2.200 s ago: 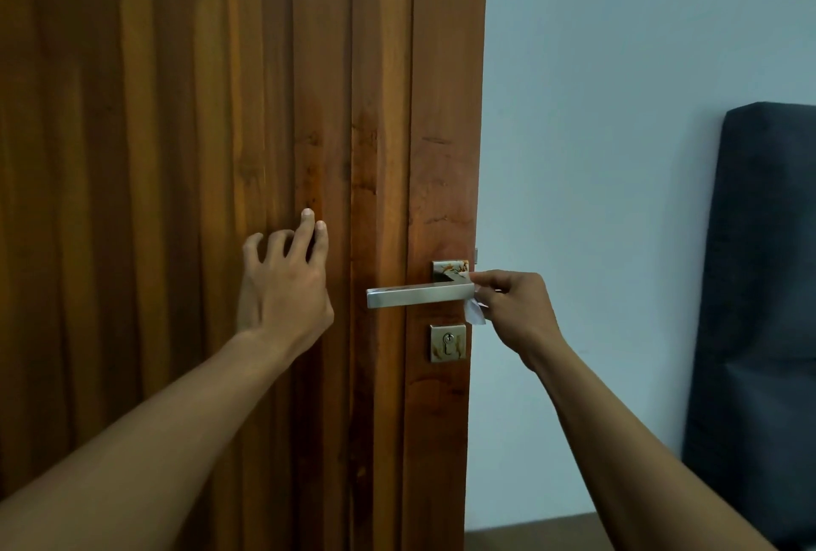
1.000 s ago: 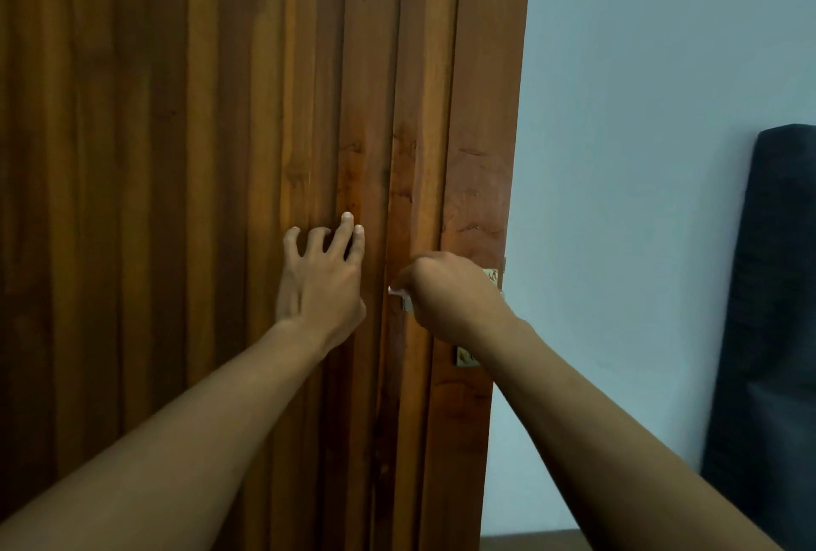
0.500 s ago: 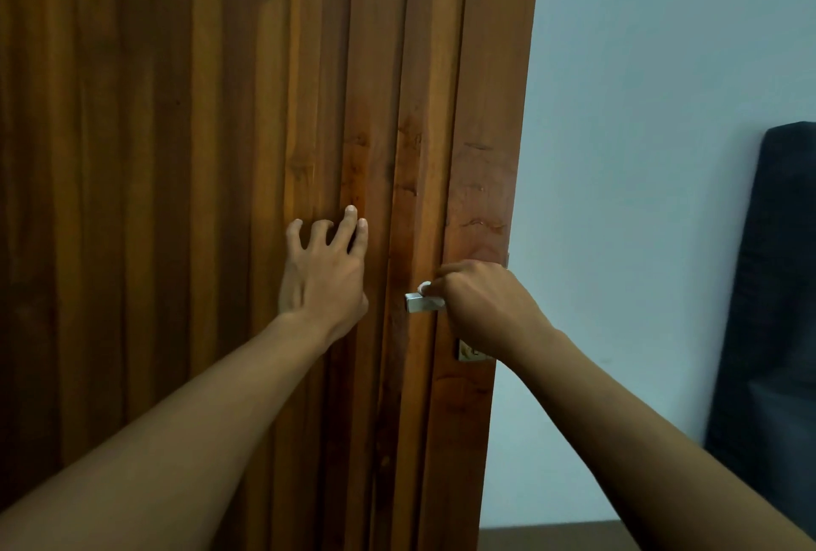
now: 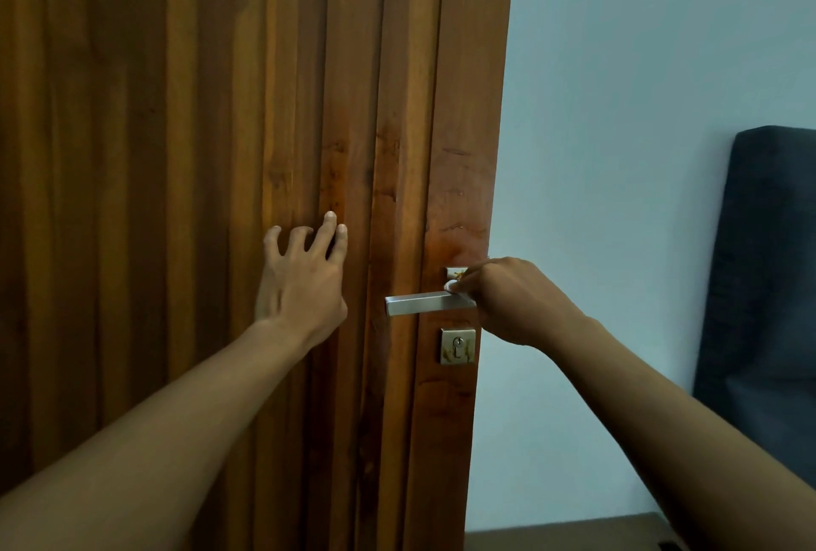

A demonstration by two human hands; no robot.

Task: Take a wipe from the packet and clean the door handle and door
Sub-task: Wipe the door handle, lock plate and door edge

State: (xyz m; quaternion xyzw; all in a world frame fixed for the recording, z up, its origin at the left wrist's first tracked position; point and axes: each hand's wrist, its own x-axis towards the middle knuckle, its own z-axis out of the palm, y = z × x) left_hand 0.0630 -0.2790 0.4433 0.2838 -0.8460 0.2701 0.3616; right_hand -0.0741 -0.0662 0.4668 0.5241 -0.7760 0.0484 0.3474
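Both forearms are bare, with no sleeves, watch or rings showing; left hand (image 4: 304, 285) and right hand (image 4: 512, 303) ungloved, nails short.

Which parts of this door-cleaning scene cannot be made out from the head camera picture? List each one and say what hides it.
- Wipe: only a small white corner shows; the right hand covers the rest.
- Door handle: its pivot end is behind the right hand.
- Square plate above the handle: mostly hidden by the same hand.
- Wipe packet: nowhere in view.
- Door: top and bottom cut off by the frame edges.
- Left hand: palm faces the door, so contact is unclear.
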